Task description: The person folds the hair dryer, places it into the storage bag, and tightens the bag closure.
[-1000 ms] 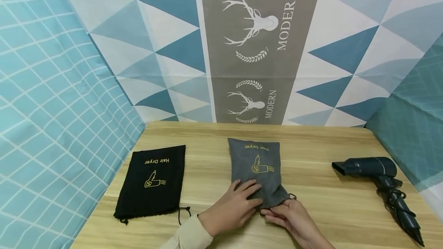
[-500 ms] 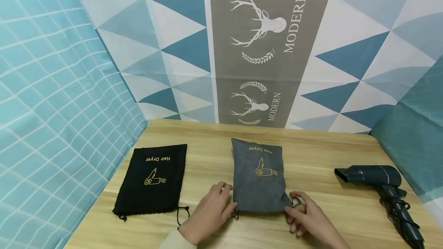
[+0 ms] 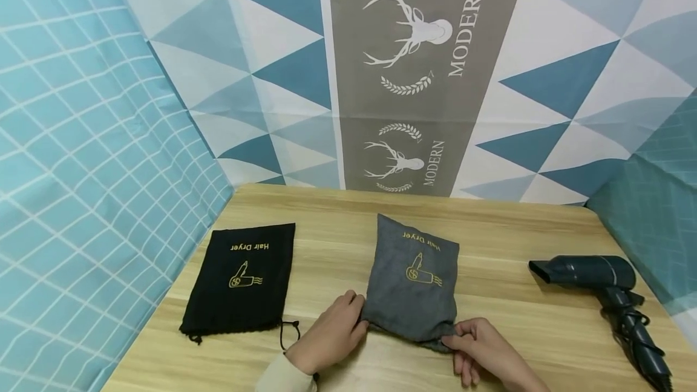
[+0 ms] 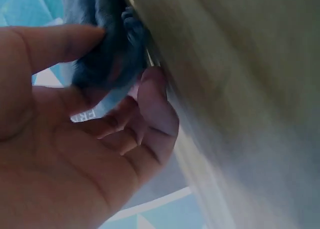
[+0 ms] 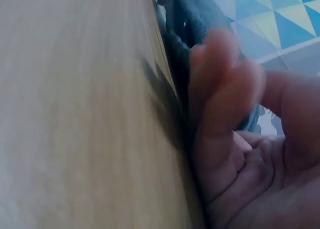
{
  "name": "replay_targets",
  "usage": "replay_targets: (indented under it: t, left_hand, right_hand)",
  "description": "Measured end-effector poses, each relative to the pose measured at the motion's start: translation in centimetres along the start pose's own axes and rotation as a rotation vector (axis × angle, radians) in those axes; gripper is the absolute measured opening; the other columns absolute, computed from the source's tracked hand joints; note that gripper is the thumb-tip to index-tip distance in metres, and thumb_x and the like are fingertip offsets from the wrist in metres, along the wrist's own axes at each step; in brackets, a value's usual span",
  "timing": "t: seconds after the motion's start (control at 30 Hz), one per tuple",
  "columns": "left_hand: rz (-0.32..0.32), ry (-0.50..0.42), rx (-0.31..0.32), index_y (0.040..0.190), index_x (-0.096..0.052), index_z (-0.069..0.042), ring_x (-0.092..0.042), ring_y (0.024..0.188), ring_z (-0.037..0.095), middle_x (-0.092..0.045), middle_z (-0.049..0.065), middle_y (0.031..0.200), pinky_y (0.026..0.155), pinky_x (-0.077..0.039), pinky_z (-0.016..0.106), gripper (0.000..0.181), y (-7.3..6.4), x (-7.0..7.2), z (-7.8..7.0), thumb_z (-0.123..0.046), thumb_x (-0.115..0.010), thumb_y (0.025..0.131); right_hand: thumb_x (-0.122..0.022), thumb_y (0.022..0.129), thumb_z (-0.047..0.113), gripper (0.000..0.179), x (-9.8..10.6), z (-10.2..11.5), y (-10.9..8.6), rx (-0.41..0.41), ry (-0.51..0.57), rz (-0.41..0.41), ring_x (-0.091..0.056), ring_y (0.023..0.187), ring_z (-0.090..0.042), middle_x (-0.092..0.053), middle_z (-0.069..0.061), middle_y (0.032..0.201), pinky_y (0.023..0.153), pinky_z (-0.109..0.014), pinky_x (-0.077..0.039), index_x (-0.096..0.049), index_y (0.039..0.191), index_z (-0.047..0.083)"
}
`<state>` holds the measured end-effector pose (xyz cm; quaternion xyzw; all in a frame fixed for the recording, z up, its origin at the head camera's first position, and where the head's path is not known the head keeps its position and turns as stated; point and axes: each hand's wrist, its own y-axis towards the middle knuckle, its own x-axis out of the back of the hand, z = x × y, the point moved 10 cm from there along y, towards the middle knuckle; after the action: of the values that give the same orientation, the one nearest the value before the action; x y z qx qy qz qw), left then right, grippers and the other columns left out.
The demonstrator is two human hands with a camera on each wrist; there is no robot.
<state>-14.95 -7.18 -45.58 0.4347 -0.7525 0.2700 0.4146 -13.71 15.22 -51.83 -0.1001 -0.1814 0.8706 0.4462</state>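
Left hand [image 3: 331, 333], pinching the near-left corner of the grey pouch [image 3: 411, 298]; right hand [image 3: 483, 348], pinching the near-right; pouch on the table [image 3: 490, 228], between black pouch [image 3: 239, 295] and hair dryer [image 3: 590, 271]; risk, we judge: uneven pulling could twist the near edge, rumpled at right

"hair dryer" bags [image 3: 412, 283] [image 3: 238, 280], "modern" backdrop [image 3: 414, 101]
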Motion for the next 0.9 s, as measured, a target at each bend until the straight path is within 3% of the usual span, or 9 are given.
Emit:
replay_targets:
  t: [0.13, 0.23, 0.33, 0.4, 0.57, 0.7, 0.9]
  left_hand:
    - [0.013, -0.225, -0.002, 0.117, -0.053, -0.014, -0.058, 0.095, 0.007, -0.059, -0.005, 0.102, 0.078, -0.051, 0.029, 0.017, -0.4, 0.2, 0.7, -0.026, -0.053, 0.105]
    - [0.050, -0.384, -0.023, 0.111, -0.051, -0.017, -0.058, 0.075, 0.005, -0.063, -0.005, 0.090, 0.065, -0.048, 0.024, 0.008, -0.6, 0.3, 1.0, -0.023, -0.053, 0.105]
    - [0.083, -0.479, -0.022, 0.104, -0.052, -0.017, -0.049, 0.053, 0.005, -0.061, -0.003, 0.072, 0.052, -0.039, 0.021, 0.005, -0.8, 0.3, 1.4, -0.021, -0.055, 0.104]
    - [0.083, -0.493, -0.019, 0.097, -0.055, -0.016, -0.046, 0.049, 0.004, -0.059, -0.005, 0.064, 0.049, -0.037, 0.019, 0.009, -0.9, 0.5, 1.6, -0.022, -0.057, 0.103]
    - [0.045, -0.429, -0.064, 0.081, -0.068, -0.012, -0.038, 0.048, 0.000, -0.049, -0.010, 0.057, 0.049, -0.034, 0.017, 0.026, -1.0, 1.6, 1.9, -0.028, -0.060, 0.101]
    - [0.054, -0.416, -0.088, 0.082, -0.074, -0.015, -0.034, 0.051, 0.000, -0.050, -0.009, 0.057, 0.051, -0.033, 0.017, 0.030, -1.1, 2.1, 2.1, -0.029, -0.057, 0.102]
    - [0.093, -0.456, -0.045, 0.081, -0.073, -0.014, -0.035, 0.049, 0.003, -0.044, -0.010, 0.058, 0.050, -0.034, 0.020, 0.032, -1.5, 2.6, 3.2, -0.029, -0.056, 0.103]
  right_hand:
    - [-0.058, 0.101, 0.029, 0.039, -0.6, -0.2, -0.3, -0.001, 0.006, 0.074, -0.052, 0.038, -0.003, -0.063, 0.000, 0.056, 0.038, -0.020, -0.042, -0.066, 0.085, -0.006]
    - [-0.055, 0.103, 0.031, 0.040, -0.8, -0.4, -0.5, -0.007, 0.021, 0.108, -0.045, 0.036, -0.001, -0.061, 0.002, 0.054, 0.037, -0.020, -0.038, -0.067, 0.086, -0.004]
    - [-0.053, 0.104, 0.030, 0.039, -1.0, -0.4, -0.6, -0.002, 0.044, 0.151, -0.045, 0.037, -0.001, -0.061, 0.002, 0.056, 0.038, -0.019, -0.038, -0.065, 0.089, -0.004]
    - [-0.051, 0.105, 0.027, 0.041, -1.0, -0.2, -0.7, 0.016, 0.064, 0.198, -0.049, 0.041, -0.002, -0.063, 0.001, 0.061, 0.041, -0.019, -0.041, -0.060, 0.090, -0.010]
    - [-0.041, 0.109, 0.018, 0.042, -0.4, 0.7, -1.2, 0.114, 0.089, 0.274, -0.062, 0.057, -0.008, -0.068, -0.006, 0.079, 0.052, -0.020, -0.050, -0.046, 0.102, -0.022]
    - [-0.037, 0.110, 0.015, 0.037, 1.0, 1.5, -1.7, 0.168, 0.052, 0.231, -0.065, 0.064, -0.010, -0.068, -0.008, 0.084, 0.057, -0.022, -0.053, -0.050, 0.103, -0.019]
    - [-0.040, 0.109, 0.016, 0.037, 4.0, 2.5, -3.1, 0.184, -0.019, 0.096, -0.064, 0.064, -0.013, -0.066, -0.010, 0.082, 0.056, -0.029, -0.055, -0.052, 0.101, -0.018]
